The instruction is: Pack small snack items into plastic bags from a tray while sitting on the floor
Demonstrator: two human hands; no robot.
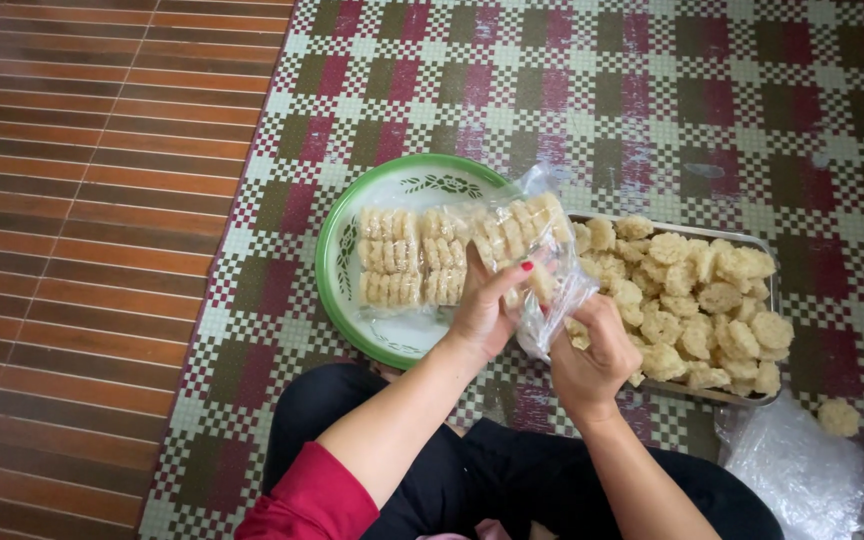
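Observation:
My left hand (484,312) grips a clear plastic bag (542,262) partly filled with a row of pale round rice cakes, holding it above the edge of a round white plate with a green rim (337,230). My right hand (597,352) holds the bag's lower open end, fingers closed around the plastic and possibly a cake. On the plate lie two packed bags of stacked cakes (412,257). Right of the hands, a rectangular metal tray (760,245) holds a heap of loose rice cakes (692,300).
Everything rests on a woven checked mat (652,100) in green, maroon and cream. Brown wooden floorboards (72,200) lie to the left. A crumpled clear plastic bag (802,470) and one stray cake (838,417) sit at the lower right. My black-trousered legs are below.

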